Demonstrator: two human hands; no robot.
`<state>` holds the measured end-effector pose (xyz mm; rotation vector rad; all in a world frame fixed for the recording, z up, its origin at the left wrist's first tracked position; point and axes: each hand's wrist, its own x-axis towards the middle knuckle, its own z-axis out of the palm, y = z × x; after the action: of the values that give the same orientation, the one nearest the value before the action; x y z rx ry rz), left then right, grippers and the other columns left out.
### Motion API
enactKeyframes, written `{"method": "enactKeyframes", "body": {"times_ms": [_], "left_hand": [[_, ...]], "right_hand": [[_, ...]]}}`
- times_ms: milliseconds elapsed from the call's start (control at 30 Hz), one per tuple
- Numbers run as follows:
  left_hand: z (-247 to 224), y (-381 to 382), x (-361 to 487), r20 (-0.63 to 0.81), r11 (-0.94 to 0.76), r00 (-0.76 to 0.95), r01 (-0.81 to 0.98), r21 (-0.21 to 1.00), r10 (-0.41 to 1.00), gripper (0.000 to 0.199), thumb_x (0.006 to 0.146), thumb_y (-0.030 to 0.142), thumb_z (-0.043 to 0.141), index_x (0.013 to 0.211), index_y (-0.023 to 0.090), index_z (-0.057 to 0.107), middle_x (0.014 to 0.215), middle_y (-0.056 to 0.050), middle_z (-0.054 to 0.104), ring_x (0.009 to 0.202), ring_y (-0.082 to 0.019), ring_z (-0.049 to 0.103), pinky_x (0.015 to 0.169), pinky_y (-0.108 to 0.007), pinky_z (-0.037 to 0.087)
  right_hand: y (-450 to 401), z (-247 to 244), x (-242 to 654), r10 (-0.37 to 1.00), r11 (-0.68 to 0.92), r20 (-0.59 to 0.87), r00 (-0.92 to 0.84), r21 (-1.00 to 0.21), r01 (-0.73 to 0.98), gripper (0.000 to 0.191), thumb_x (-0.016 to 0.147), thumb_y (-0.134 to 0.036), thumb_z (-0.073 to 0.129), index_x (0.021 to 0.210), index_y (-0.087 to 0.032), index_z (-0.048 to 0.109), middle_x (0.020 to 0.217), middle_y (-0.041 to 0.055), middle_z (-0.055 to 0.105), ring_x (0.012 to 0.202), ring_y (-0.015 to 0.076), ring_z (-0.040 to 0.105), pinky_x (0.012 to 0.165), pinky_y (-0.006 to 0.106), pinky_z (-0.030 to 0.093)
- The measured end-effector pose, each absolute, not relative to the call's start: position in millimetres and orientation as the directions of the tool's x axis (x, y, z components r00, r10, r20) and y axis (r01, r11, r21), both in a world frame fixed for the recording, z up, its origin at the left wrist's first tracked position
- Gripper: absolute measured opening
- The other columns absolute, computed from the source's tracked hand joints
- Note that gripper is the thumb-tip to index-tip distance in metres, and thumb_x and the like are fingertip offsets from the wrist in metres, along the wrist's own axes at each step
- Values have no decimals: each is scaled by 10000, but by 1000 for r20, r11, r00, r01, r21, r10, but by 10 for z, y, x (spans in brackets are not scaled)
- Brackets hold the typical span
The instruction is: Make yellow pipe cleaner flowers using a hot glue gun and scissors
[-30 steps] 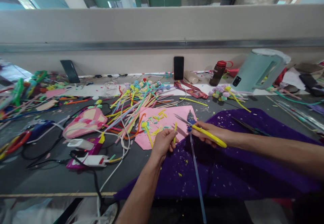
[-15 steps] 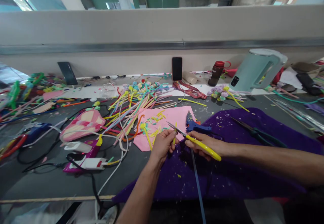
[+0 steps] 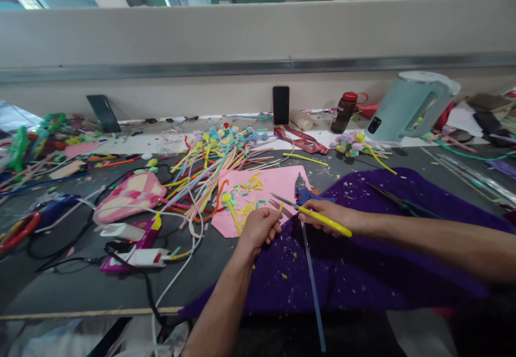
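Between the thumb and fingers of my left hand (image 3: pixel 261 229) a short piece of yellow pipe cleaner (image 3: pixel 281 207) sticks up. My right hand (image 3: pixel 332 216) is closed around scissors with yellow handles (image 3: pixel 328 222), their blades pointing left just beside the yellow piece. Under the blades lies a pink sheet (image 3: pixel 278 177) scattered with short yellow and green cut pieces (image 3: pixel 248 187). A blue glue gun (image 3: pixel 304 193) lies behind my right hand, partly hidden by it. A long translucent stick (image 3: pixel 313 287) runs from below that hand past the table's front edge.
Purple cloth (image 3: pixel 374 195) covers the right side, with pliers (image 3: pixel 403 204) on it. Pipe cleaners (image 3: pixel 217 169) are heaped behind the pink sheet. Cables and a power strip (image 3: pixel 139 244) lie left. A phone (image 3: pixel 281 105), a bottle (image 3: pixel 344 112) and a kettle (image 3: pixel 409 107) stand at the back.
The scissors' blades have shifted slightly relative to the left fingers. The yellow piece that hung below my left fingers no longer shows there; a short tip stands above them. The view has tilted slightly.
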<state>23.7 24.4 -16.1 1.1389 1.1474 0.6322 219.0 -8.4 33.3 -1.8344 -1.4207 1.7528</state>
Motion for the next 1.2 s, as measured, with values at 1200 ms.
{"method": "enactKeyframes", "body": {"times_ms": [1200], "left_hand": [[-105, 241, 225, -351, 360, 339, 38, 932, 873, 255, 686, 374, 604, 620, 135, 545, 465, 24, 554, 291, -39, 413, 295, -150, 293]], "right_hand": [[-266, 377, 2180, 826, -294, -489, -280, -799, 525, 318, 780, -439, 522, 976, -190, 501, 599, -69, 476, 386, 32, 364, 376, 154, 318]]}}
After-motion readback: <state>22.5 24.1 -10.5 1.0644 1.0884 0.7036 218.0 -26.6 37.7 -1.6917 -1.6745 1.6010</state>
